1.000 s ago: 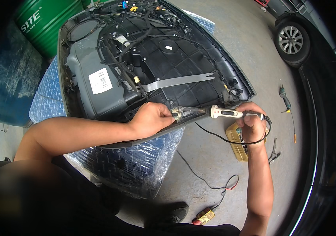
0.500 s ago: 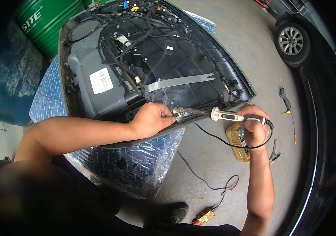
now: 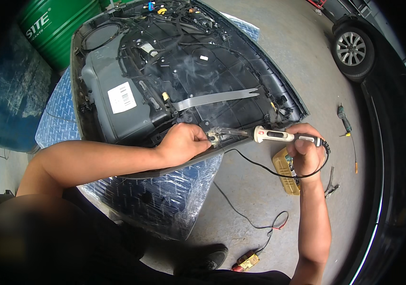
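My right hand (image 3: 306, 154) grips a white-and-dark soldering iron (image 3: 273, 135) by its rear handle, near the corded end. The iron points left, and its metal shaft reaches a small pale, rough-looking part (image 3: 214, 138) at the near edge of a black car door panel (image 3: 191, 76). Close beside that tip, my left hand (image 3: 181, 142) has thumb and fingers pinched together at the part; what lies between them is hidden. Thin smoke drifts over the panel. A flat grey pry bar (image 3: 217, 99) with a forked end lies across the panel, beyond my hands.
Plastic-wrapped blue padding (image 3: 165, 199) supports the panel. A yellow tray (image 3: 286, 173), a corded tool (image 3: 344, 118) and a yellow-red block with a cable (image 3: 246, 261) lie on the floor. Drums (image 3: 58, 31) stand at the left; a dark car (image 3: 388, 142) stands at the right.
The soldering iron has turned slightly in my right hand, and its shaft sits a little higher. Smoke has spread farther over the panel. My left hand stays in place.
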The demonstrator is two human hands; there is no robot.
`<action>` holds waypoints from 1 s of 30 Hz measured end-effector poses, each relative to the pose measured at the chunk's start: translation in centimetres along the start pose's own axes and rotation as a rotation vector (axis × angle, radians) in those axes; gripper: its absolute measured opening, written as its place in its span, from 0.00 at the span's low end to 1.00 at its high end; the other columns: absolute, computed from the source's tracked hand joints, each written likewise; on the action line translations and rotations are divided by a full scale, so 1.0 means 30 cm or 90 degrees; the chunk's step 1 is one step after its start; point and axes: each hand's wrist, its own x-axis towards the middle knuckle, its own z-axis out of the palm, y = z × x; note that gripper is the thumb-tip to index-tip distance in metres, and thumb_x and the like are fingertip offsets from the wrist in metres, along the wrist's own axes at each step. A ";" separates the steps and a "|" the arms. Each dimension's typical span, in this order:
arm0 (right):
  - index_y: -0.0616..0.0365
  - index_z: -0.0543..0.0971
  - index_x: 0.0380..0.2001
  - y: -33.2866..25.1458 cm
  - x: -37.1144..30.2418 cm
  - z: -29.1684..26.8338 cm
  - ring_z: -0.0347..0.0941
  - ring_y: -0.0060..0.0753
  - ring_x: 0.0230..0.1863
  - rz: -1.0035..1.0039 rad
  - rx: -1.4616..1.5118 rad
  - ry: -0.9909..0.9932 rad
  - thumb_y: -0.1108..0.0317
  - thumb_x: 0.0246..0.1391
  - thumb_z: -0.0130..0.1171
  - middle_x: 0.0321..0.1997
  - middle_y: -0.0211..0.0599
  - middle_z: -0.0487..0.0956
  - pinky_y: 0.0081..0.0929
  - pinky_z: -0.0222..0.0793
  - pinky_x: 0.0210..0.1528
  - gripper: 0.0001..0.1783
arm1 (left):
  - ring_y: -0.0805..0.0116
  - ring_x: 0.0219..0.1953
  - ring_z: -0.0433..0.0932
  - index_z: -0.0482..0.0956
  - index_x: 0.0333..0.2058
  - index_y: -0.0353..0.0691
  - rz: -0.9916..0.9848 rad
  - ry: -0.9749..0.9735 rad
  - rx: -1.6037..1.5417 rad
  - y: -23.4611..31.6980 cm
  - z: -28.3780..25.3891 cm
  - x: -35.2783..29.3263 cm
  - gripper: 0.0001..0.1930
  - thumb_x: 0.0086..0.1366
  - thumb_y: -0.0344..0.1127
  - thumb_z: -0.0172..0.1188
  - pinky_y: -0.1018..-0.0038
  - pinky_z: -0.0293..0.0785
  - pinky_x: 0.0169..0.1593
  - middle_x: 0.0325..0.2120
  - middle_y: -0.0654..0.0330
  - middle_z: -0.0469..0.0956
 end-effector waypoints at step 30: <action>0.62 0.80 0.33 -0.038 0.000 0.049 0.62 0.18 0.18 0.073 -0.045 0.110 0.66 0.47 0.49 0.18 0.30 0.71 0.17 0.56 0.20 0.14 | 0.65 0.27 0.82 0.83 0.30 0.33 0.000 -0.001 -0.001 0.012 -0.003 -0.002 0.10 0.57 0.35 0.65 0.71 0.77 0.35 0.25 0.51 0.83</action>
